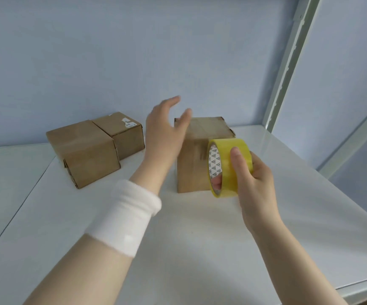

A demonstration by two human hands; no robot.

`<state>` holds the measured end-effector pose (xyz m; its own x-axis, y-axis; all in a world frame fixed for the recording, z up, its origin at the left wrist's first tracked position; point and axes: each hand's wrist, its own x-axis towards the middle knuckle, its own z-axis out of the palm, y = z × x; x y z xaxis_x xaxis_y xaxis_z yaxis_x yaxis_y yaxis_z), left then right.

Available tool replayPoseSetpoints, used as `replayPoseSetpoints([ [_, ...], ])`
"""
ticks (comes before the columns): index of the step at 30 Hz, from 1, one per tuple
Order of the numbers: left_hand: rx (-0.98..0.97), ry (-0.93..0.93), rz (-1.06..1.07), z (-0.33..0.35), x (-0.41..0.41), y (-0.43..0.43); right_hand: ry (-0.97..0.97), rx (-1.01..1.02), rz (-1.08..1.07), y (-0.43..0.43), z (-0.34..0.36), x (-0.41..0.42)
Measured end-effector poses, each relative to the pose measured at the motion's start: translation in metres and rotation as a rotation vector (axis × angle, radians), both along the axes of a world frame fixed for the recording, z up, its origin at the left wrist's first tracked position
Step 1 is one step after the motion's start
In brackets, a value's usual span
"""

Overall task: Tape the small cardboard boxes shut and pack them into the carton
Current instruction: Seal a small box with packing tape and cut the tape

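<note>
A small brown cardboard box (194, 164) stands in the middle of the white table (200, 227). My left hand (166, 130), fingers spread and blurred, hovers at the box's upper left corner; I cannot tell if it touches. A white wristband sits on that forearm. My right hand (254, 177) grips a roll of yellow tape (228, 167) in front of the box's right side, thumb on the roll's outer face and fingers through its core. Two more small cardboard boxes (83, 153) (123, 134) sit side by side at the left rear. No carton is in view.
A pale blue wall runs behind the table. A white metal shelf upright (288, 62) rises at the right rear corner. The table's front right edge (362, 285) lies near the lower right. A seam crosses the tabletop at the left.
</note>
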<state>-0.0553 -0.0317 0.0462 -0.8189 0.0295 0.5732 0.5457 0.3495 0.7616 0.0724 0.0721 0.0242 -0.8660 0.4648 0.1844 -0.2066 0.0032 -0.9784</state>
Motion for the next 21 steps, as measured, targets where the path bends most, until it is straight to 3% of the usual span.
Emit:
replayPoseSetpoints([
  [2, -0.306, 0.314, -0.082, 0.008, 0.005, 0.005, -0.003, 0.017, 0.019, 0.001, 0.000, -0.006],
  [3, -0.466, 0.305, -0.173, 0.012, 0.005, 0.010, -0.005, 0.026, 0.022, 0.001, 0.000, -0.008],
  [5, -0.685, 0.058, -0.294, 0.015, -0.002, 0.017, -0.010, 0.040, 0.020, 0.001, -0.001, -0.011],
  [7, -0.760, -0.034, -0.288, 0.014, -0.014, 0.017, -0.022, 0.047, 0.009, 0.002, -0.003, -0.013],
  [12, -0.706, 0.000, -0.287, 0.010, -0.019, 0.016, -0.180, -0.040, 0.002, 0.003, -0.025, -0.007],
  [18, -0.723, 0.067, -0.292, 0.008, -0.019, 0.015, -0.311, 0.036, 0.030, 0.006, -0.029, -0.015],
  [21, -0.455, 0.090, -0.176, 0.008, -0.008, 0.015, -0.341, 0.008, 0.034, 0.005, -0.030, -0.019],
])
